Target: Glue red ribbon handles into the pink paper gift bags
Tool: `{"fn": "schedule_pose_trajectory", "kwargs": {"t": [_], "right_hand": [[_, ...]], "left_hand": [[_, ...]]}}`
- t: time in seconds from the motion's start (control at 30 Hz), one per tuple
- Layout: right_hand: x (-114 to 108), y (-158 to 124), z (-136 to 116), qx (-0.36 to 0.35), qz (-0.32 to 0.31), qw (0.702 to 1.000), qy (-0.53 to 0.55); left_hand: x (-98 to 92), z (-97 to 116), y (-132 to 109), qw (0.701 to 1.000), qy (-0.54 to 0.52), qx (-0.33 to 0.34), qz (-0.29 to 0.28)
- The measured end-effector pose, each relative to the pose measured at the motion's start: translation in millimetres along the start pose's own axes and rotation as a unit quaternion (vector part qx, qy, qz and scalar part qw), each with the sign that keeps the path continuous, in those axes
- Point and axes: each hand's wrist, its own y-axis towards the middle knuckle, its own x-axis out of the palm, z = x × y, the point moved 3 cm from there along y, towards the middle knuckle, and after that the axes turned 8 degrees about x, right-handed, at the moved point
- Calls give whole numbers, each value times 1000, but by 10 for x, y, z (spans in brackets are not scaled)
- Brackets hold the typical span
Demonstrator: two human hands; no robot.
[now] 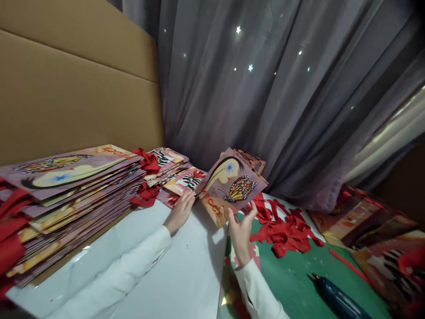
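Observation:
A printed paper bag (237, 181) with a butterfly and a large eye stands tilted near the middle of the table. My right hand (241, 228) is at its lower right edge, thumb and fingers spread apart, the fingertips close to the paper. At the bag's left side is my left hand (182, 212), its fingers close together against or beside the edge; what they hold, if anything, is hidden. Behind my left hand lies a flat bag with a zebra print (189, 180). Red ribbons (285, 230) lie in a tangled heap right of my right hand.
A tall stack of printed bags (76, 177) with red ribbons fills the left, before a cardboard wall (79, 93). A dark blue tool (338, 297) lies on the green sheet (292, 274). More bags (358, 217) stand at right. A grey curtain (226, 97) hangs behind.

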Motion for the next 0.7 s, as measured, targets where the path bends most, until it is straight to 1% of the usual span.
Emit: {"fn": "schedule_pose_trajectory", "kwargs": {"t": [0.07,0.17,0.23,0.3,0.4,0.5,0.6,0.63,0.7], "right_hand": [[-51,82,102,-42,15,997,-70],[-51,160,308,-78,34,986,-140],[15,208,418,-92,37,982,-158],[117,273,481,-106,39,979,-168],[261,390,507,-119,44,977,-172],[308,445,479,-122,40,978,-164],[216,366,350,-133,45,977,-158],[163,313,275,-143,54,975,-159],[53,190,84,-172,63,970,-157]], "left_hand": [[-167,-69,95,990,121,64,-37],[-338,-145,165,950,278,114,-79],[-379,-144,175,919,357,138,-98],[-381,-103,168,888,414,161,-115],[-356,-38,137,853,467,181,-146],[-331,-10,93,836,486,187,-173],[-322,51,72,835,485,188,-181],[-331,99,77,837,481,190,-178],[-391,256,108,844,473,199,-155]]}}
